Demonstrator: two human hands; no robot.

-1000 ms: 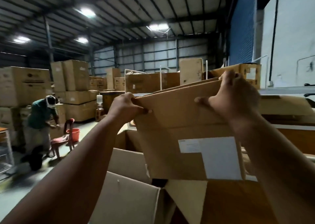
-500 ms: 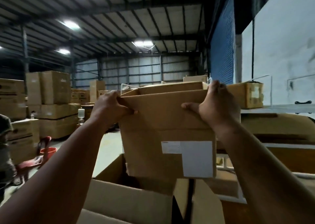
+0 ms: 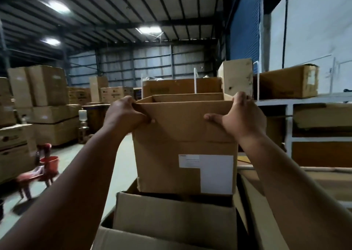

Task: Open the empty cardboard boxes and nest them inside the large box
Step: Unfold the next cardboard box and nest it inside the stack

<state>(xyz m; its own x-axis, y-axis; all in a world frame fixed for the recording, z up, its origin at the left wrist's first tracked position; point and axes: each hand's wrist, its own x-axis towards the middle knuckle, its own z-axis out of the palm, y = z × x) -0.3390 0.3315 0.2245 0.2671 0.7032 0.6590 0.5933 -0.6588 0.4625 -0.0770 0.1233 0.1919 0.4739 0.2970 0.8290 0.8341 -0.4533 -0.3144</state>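
Observation:
I hold an opened brown cardboard box (image 3: 181, 133) with a white label upright in front of me, its top flaps raised. My left hand (image 3: 125, 114) grips its upper left corner. My right hand (image 3: 242, 116) grips the upper right edge, thumb stretched across the near face. The box's bottom hangs just above, or just inside, the mouth of the large open box (image 3: 171, 219) below me; another box's wall stands in that large box. The contact at the bottom is hidden.
A white shelf frame (image 3: 287, 120) with cartons stands to the right. Stacked cartons (image 3: 47, 105) fill the left and back of the warehouse. A red stool and red bucket (image 3: 50, 164) sit on the floor at left.
The flattened box has been pulled open into a square shape and brought level. My view has shifted right; the person at left is out of sight.

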